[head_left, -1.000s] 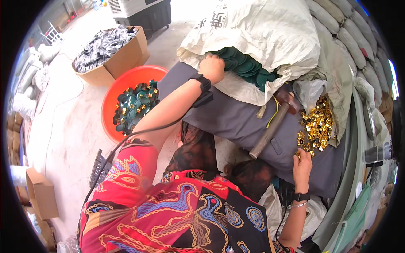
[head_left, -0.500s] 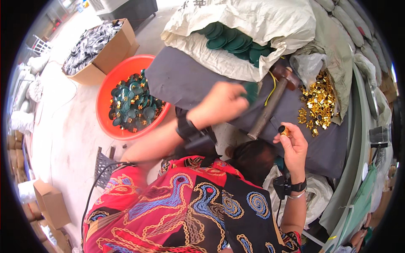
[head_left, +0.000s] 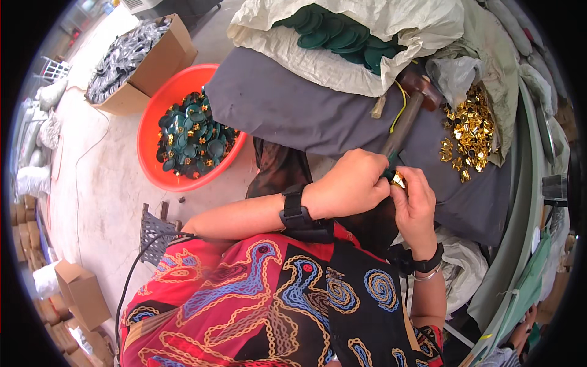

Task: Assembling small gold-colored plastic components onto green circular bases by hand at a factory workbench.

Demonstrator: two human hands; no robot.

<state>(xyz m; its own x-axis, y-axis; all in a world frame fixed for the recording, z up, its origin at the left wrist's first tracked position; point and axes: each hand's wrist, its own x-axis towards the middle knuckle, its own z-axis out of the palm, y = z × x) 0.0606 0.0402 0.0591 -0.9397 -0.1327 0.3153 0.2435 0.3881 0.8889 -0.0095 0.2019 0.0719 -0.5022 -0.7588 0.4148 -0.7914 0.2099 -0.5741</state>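
A red, blue and black patterned garment (head_left: 257,306) fills the near edge at 6 o'clock. Just beyond it the left hand (head_left: 351,186) and right hand (head_left: 416,205) are brought together, fingertips touching. A small shiny gold metal piece (head_left: 398,180) is pinched between the right thumb and forefinger; the left fingers are curled shut around a small dark green piece (head_left: 390,164), mostly hidden. Under the hands a grey cloth-covered work surface (head_left: 293,110) is spread. At 2 o'clock a heap of gold metal clips (head_left: 471,134) is seen, with a wooden-handled mallet (head_left: 403,119) at 1 o'clock. At 10 o'clock a round orange plastic basin (head_left: 153,131) of green discs is set on the floor, and at 12 o'clock a white woven sack (head_left: 379,24) of green discs is lying open
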